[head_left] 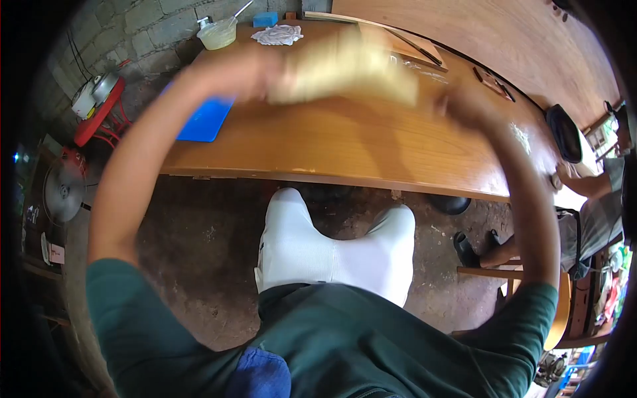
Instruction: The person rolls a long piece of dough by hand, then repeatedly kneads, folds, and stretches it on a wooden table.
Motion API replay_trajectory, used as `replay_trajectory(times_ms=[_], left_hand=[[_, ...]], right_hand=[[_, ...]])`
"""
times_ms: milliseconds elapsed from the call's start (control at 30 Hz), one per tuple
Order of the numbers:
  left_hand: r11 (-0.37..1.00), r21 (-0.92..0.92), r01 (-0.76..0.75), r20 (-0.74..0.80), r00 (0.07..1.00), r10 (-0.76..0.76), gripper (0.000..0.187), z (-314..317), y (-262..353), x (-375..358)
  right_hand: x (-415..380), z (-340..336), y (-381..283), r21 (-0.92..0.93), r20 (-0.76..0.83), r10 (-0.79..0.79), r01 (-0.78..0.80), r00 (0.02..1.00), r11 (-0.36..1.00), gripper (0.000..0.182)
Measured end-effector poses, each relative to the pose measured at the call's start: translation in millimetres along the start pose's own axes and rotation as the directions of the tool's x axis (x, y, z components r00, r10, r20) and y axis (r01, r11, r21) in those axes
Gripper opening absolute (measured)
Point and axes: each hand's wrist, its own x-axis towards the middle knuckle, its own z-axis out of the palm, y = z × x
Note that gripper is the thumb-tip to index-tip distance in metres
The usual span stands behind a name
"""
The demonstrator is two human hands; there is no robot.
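Note:
A pale yellow, cloth-like piece (352, 69), smeared by motion, is up over the far part of the wooden table (298, 142). Its left end meets my left hand (255, 71), which is closed on it. Just past the piece's right end is my right hand (461, 109), its fingers blurred, with a small gap showing between them and the yellow piece. Under my left forearm a blue board (206, 123) lies on the table.
A bowl with a utensil (219, 34), a crumpled white cloth (277, 35) and a blue block (265, 19) stand along the back. A wooden board (405, 46) lies at the far right. Another person (597, 205) sits at right; a fan (64, 189) is at left.

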Motion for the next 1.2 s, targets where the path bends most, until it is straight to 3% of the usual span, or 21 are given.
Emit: replay_trajectory(times_ms=[33, 100, 167, 200, 267, 333, 433, 467, 500, 567, 600, 700, 767, 800, 900, 967, 1000, 1067, 1100, 1167, 1200], left_hand=[[0.988, -0.041, 0.146, 0.555, 0.826, -0.099, 0.038, 20.8, 1.1, -25.3], [0.948, -0.288, 0.135, 0.322, 0.946, -0.037, 0.051, 46.8, -31.8, -92.9], [0.91, -0.376, 0.177, -0.045, 0.977, -0.208, 0.05, 43.1, -64.6, -116.7], [0.953, -0.18, 0.245, -0.062, 0.964, -0.259, 0.047, 23.6, -49.3, -117.0], [0.907, -0.309, 0.288, 0.052, 0.957, -0.286, 0.044, 24.3, -32.0, -95.1], [0.942, -0.311, 0.128, -0.074, 0.985, -0.159, 0.046, 47.4, -9.4, -65.3], [0.927, -0.331, 0.176, -0.127, 0.965, -0.229, 0.052, 91.3, 3.9, 3.7], [0.909, -0.37, 0.191, -0.101, 0.965, -0.244, 0.056, 113.5, -3.3, 28.6], [0.897, -0.381, 0.227, -0.104, 0.953, -0.285, 0.059, 144.6, -10.1, 50.8], [0.888, -0.295, 0.353, -0.026, 0.926, -0.377, 0.068, 192.4, -2.9, 84.9], [0.842, -0.356, 0.405, -0.08, 0.885, -0.459, 0.068, 171.7, 31.3, 71.8], [0.821, -0.481, 0.307, -0.07, 0.92, -0.385, 0.069, 151.0, 43.1, 61.7], [0.769, -0.511, 0.385, 0.16, 0.921, -0.355, 0.066, 117.3, 52.5, 47.9], [0.768, -0.511, 0.387, 0.163, 0.92, -0.355, 0.066, 119.9, 50.0, 45.4], [0.767, -0.591, 0.248, 0.066, 0.963, -0.261, 0.069, 132.1, 44.9, 44.1], [0.75, -0.647, 0.134, -0.159, 0.939, -0.305, 0.059, 143.2, 48.9, 44.0], [0.75, -0.646, 0.138, -0.161, 0.937, -0.311, 0.059, 133.1, 49.3, 45.9], [0.699, -0.661, 0.274, 0.236, 0.96, -0.152, 0.04, 95.5, 45.3, 52.7], [0.699, -0.689, 0.193, 0.153, 0.981, -0.12, 0.034, 86.0, 39.0, 49.8], [0.802, -0.582, 0.134, 0.112, 0.99, -0.084, 0.031, 37.7, 24.4, 43.2], [0.759, -0.65, 0.026, -0.009, 0.999, -0.042, 0.032, 14.3, 17.7, 37.0]], right_hand=[[-7.8, 64.9, -9.5, -0.4, 0.155, -0.136, 0.188, 0.978, 0.897, 0.037], [-66.1, 72.4, -12.8, -0.093, -0.133, -0.399, 0.39, 0.907, 0.916, 0.035], [-67.6, 45.3, -1.5, 0.067, -0.27, -0.278, 0.306, 0.922, 0.95, 0.031], [-64.3, 34.2, 2.9, 0.212, -0.393, -0.129, 0.226, 0.91, 0.951, 0.028], [-38.8, 32.9, 0.9, 0.275, -0.421, -0.068, 0.199, 0.904, 0.94, 0.026], [-1.8, 49.2, -10.5, 0.382, -0.443, -0.01, 0.199, 0.897, 0.902, 0.03], [66.8, 103.4, -63.6, 0.275, -0.21, 0.16, -0.099, 0.964, 0.956, 0.091], [86.1, 124.2, -86.0, 0.329, -0.107, 0.198, -0.153, 0.974, 0.932, 0.097], [90.2, 131.5, -111.0, 0.398, -0.016, 0.162, -0.143, 0.987, 0.906, 0.095], [69.1, 145.5, -151.4, 0.512, -0.189, 0.278, -0.147, 0.942, 0.846, 0.096], [57.5, 144.1, -152.8, 0.493, -0.242, 0.251, -0.104, 0.937, 0.864, 0.092], [32.2, 135.0, -127.4, 0.399, -0.276, 0.132, -0.011, 0.952, 0.917, 0.079], [11.8, 115.7, -110.6, 0.531, -0.299, -0.031, 0.194, 0.954, 0.825, 0.062], [7.5, 113.8, -109.0, 0.532, -0.297, -0.032, 0.194, 0.954, 0.824, 0.062], [7.9, 115.0, -98.0, 0.62, -0.274, -0.034, 0.204, 0.961, 0.758, 0.057], [22.0, 126.7, -88.1, 0.657, -0.162, -0.077, 0.166, 0.984, 0.736, 0.055], [21.1, 118.2, -87.4, 0.655, -0.165, -0.083, 0.172, 0.983, 0.736, 0.055], [12.1, 83.6, -86.8, 0.665, -0.083, -0.156, 0.171, 0.984, 0.727, 0.053], [10.6, 67.2, -74.7, 0.654, -0.089, -0.209, 0.216, 0.974, 0.725, 0.049], [-9.2, 28.3, -49.7, 0.542, -0.372, -0.115, 0.316, 0.921, 0.779, 0.065], [-20.5, -20.0, -38.1, 0.652, -0.147, -0.129, 0.194, 0.981, 0.733, 0.07]])
